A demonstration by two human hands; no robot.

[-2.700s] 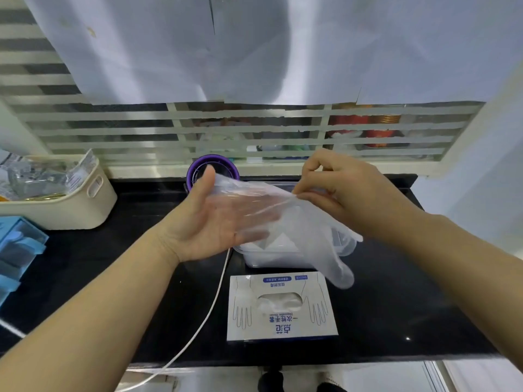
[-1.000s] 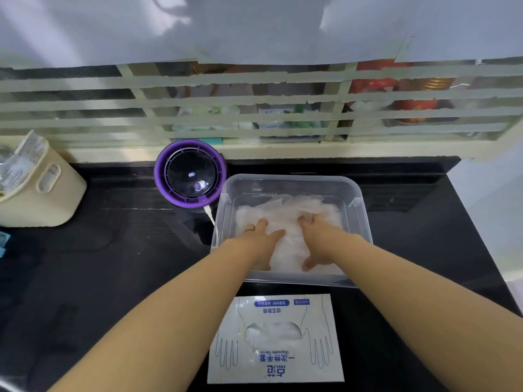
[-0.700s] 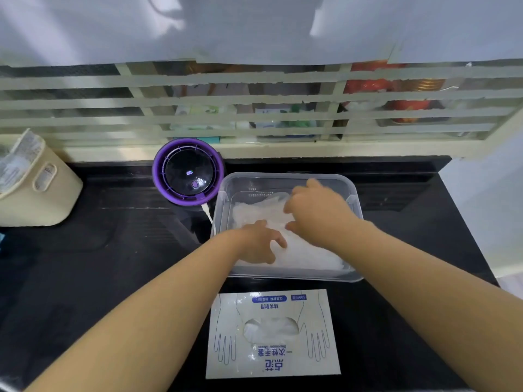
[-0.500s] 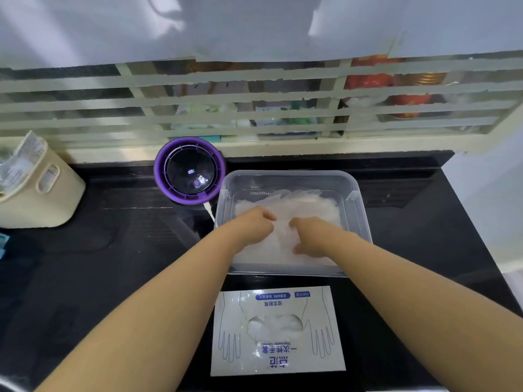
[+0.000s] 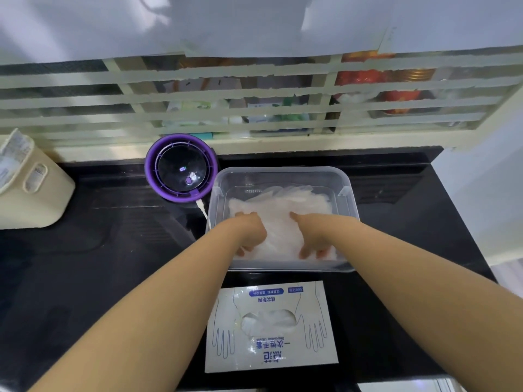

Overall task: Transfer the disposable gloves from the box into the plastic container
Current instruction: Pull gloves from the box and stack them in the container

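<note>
A clear plastic container [image 5: 283, 172] stands on the black counter [image 5: 113, 250] and holds a pile of translucent disposable gloves [image 5: 283, 205]. Both my hands are inside it. My left hand [image 5: 250, 230] presses down on the near left part of the pile. My right hand [image 5: 314, 236] presses the near right part, its fingertips at the near wall. Neither hand grips a glove. The flat white glove box [image 5: 271, 349] lies just in front of the container, with more gloves showing in its oval opening [image 5: 268, 319].
A round purple device [image 5: 181, 168] with a white cable [image 5: 202, 209] sits touching the container's left rear corner. A cream bin [image 5: 34, 193] stands at the far left. A slatted window ledge [image 5: 254, 142] runs along the back; the counter's edge is close on the right.
Earlier I held one glove spread in the air between both hands. It now lies in the container, and both hands have slid toward the near wall, patting the pile down.
</note>
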